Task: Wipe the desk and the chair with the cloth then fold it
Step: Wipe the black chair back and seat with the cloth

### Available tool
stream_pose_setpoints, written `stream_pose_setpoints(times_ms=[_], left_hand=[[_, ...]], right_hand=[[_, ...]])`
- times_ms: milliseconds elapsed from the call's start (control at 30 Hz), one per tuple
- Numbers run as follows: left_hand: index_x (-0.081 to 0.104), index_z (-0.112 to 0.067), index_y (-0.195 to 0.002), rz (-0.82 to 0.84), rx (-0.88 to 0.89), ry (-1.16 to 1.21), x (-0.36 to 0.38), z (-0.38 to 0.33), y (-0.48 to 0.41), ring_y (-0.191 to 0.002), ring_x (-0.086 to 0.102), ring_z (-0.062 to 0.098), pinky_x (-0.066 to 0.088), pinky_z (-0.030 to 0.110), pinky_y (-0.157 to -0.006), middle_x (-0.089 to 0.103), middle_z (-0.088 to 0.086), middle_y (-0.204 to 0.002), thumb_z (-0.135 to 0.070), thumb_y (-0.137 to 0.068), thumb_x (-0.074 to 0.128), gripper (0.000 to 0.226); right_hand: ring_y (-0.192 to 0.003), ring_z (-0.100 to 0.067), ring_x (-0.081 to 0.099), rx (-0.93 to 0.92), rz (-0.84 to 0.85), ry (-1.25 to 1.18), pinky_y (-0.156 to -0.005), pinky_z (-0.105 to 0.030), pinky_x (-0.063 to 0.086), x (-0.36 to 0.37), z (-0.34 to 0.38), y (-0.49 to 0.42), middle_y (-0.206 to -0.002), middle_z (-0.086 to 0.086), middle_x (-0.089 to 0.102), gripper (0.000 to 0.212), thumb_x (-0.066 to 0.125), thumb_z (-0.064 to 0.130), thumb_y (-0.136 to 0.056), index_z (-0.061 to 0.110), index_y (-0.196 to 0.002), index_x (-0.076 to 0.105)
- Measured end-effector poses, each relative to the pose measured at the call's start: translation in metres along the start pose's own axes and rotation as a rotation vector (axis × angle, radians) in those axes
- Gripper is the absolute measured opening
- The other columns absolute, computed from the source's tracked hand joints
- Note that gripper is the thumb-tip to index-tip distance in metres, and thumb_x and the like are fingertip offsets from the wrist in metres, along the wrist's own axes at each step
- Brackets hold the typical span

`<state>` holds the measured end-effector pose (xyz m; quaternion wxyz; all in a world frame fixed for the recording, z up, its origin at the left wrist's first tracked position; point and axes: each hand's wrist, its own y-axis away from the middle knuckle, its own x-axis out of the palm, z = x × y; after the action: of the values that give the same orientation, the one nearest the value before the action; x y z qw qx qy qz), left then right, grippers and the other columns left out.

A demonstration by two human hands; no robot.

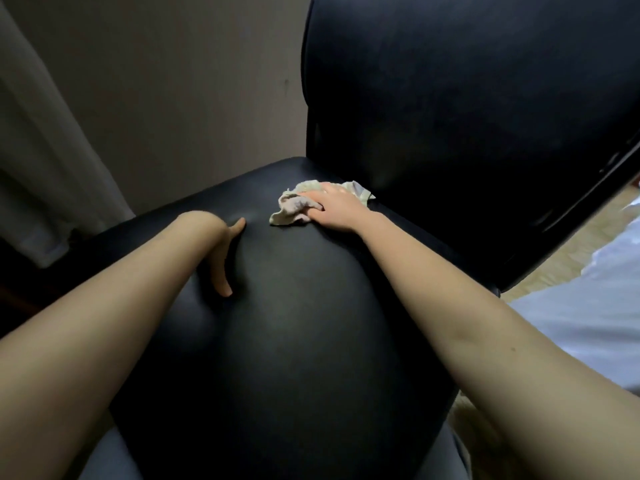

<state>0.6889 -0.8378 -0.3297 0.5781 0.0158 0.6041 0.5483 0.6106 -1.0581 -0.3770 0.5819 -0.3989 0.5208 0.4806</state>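
Left hand [221, 254] released, bracing on chair seat [294, 341]; right hand [334, 211] flat, pressing cloth [294, 209]. Bunched cloth may slip, missing patches.

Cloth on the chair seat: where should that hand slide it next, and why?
Probably pull the cloth toward the front of the black chair seat. The right hand presses it, crumpled, at the rear, near the backrest; most of the seat lies nearer the person.
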Motion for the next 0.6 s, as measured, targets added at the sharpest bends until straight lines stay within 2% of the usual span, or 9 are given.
stream_pose_setpoints(times_ms=[133,267,400,500,600], left_hand=[[-0.032,-0.031,-0.14,-0.017,-0.042,-0.069,-0.007,-0.011,0.003,-0.14,0.026,0.035,0.027,0.047,-0.112,0.018,0.012,-0.156,-0.049,-0.056,0.085,0.146],[-0.034,-0.036,-0.138,-0.015,-0.04,-0.019,-0.007,-0.007,0.003,-0.139,0.028,0.033,0.031,0.047,-0.111,0.02,0.009,-0.156,-0.046,-0.055,0.087,0.147],[-0.027,-0.033,-0.143,-0.051,0.031,0.082,-0.005,0.004,0.004,-0.141,0.025,0.03,0.025,0.045,-0.113,0.021,0.009,-0.156,-0.04,-0.055,0.088,0.144],[-0.018,-0.027,-0.147,-0.11,0.077,0.05,-0.003,0.007,0.01,-0.142,0.022,0.028,0.023,0.039,-0.114,0.017,0.008,-0.156,-0.039,-0.065,0.083,0.131],[-0.01,-0.03,-0.149,-0.146,0.101,0.063,-0.002,0.011,0.013,-0.142,0.022,0.026,0.024,0.037,-0.113,0.019,0.005,-0.156,-0.043,-0.067,0.081,0.124]], right_hand=[[-0.128,-0.023,0.039,0.041,-0.053,-0.102,-0.109,-0.038,0.025,0.001,-0.051,0.066,-0.137,-0.004,0.049,0.064,0.029,0.046,-0.073,0.029,-0.129,0.056],[-0.12,-0.022,0.04,0.098,-0.111,-0.141,-0.106,-0.039,0.027,0.003,-0.08,0.171,-0.131,-0.003,0.051,0.063,0.03,0.048,-0.073,0.026,-0.126,0.058],[-0.116,-0.029,0.049,0.124,-0.191,-0.162,-0.101,-0.037,0.03,0.015,-0.076,0.256,-0.121,-0.008,0.058,0.055,0.039,0.043,-0.078,0.014,-0.116,0.065],[-0.112,-0.029,0.051,0.173,-0.217,-0.145,-0.096,-0.034,0.03,0.015,-0.064,0.274,-0.116,-0.007,0.059,0.056,0.039,0.045,-0.078,0.013,-0.114,0.066],[-0.114,-0.022,0.045,0.209,-0.188,-0.151,-0.097,-0.028,0.027,0.006,-0.05,0.257,-0.12,-0.004,0.056,0.062,0.034,0.05,-0.076,0.017,-0.119,0.063]])
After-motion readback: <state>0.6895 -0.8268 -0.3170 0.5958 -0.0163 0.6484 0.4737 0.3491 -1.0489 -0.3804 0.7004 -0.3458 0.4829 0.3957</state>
